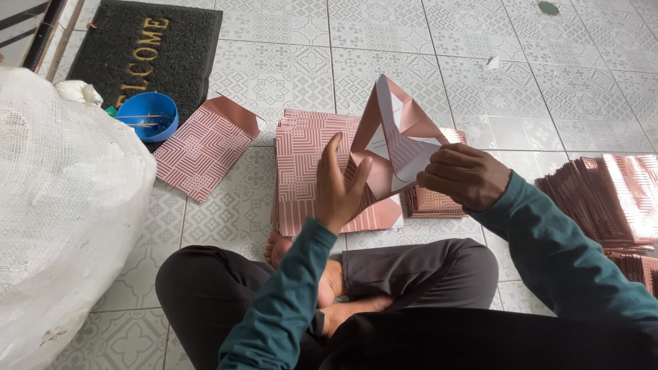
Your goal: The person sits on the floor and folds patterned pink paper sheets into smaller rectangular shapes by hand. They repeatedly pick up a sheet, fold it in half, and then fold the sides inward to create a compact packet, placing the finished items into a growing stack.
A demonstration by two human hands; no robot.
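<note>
I sit cross-legged on a tiled floor and hold a half-folded pink patterned paper bag (394, 133) upright in front of me. My left hand (337, 185) presses flat against its left side, fingers spread and upright. My right hand (465, 176) pinches a white inner flap at its right side. Under the bag lies a stack of flat pink patterned sheets (305, 171).
A single folded pink bag (205, 145) lies to the left, near a blue bowl (147, 115) and a dark doormat (147, 48). A big white sack (65, 205) fills the left edge. More stacked pink sheets (603, 199) lie at the right.
</note>
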